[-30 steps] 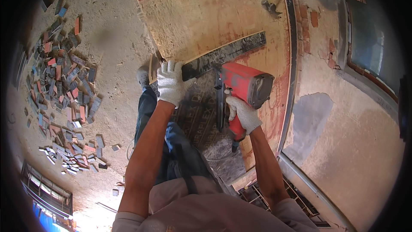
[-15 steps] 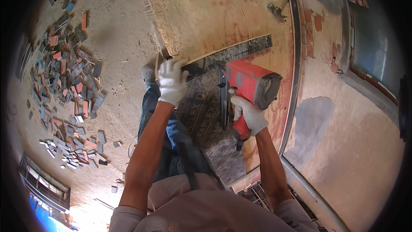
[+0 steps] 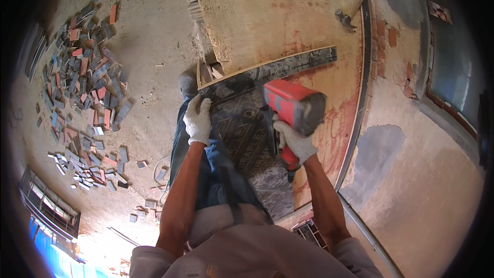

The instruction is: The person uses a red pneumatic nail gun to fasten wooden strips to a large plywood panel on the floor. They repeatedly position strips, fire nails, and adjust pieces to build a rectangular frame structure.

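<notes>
My right hand [image 3: 296, 141], in a pale work glove, is closed round the grip of a red nail gun [image 3: 294, 104], with a hose fitting at the grip's lower end. The gun's black nose and magazine hang over a dark film-faced plywood panel [image 3: 242, 128]. A narrow black-faced wood strip [image 3: 298, 67] lies slantwise along the panel's far edge. My left hand [image 3: 197, 121], also gloved, is beside the panel's left edge, just short of the strip's left end. Its fingers are bent, with a gap showing between them, and I see nothing held.
A hammer [image 3: 347, 18] lies at the far right on the light plywood sheet [image 3: 267, 15]. Wood offcuts [image 3: 211, 67] sit beyond the strip's left end. Many small blocks [image 3: 87, 92] are heaped on the floor at left. A patched wall [image 3: 401, 175] rises along the right.
My left hand has drawn back from the strip toward me, its fingers less spread. The nail gun has moved off the strip, slightly nearer me. The whole view has shifted a little.
</notes>
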A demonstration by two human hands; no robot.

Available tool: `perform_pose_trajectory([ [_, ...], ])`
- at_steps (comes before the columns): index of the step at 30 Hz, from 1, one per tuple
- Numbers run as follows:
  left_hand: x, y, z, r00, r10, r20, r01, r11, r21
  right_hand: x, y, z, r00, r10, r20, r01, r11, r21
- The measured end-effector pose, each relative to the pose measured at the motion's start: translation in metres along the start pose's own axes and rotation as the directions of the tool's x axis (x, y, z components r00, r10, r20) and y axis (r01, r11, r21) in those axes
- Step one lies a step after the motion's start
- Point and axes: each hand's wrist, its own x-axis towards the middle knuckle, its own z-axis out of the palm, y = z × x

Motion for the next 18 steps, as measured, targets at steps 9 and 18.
perform_pose_trajectory([
  [9,-0.001,-0.009,-0.006,0.999,0.003,0.036,0.0,0.996,-0.086,-0.007,-0.014,0.019,0.999,-0.032,0.026,0.033,0.998,-0.045],
  [18,0.003,-0.011,-0.006,0.996,-0.048,0.078,0.062,0.98,-0.187,0.003,-0.021,0.031,0.996,-0.026,0.085,0.03,0.998,-0.057],
])
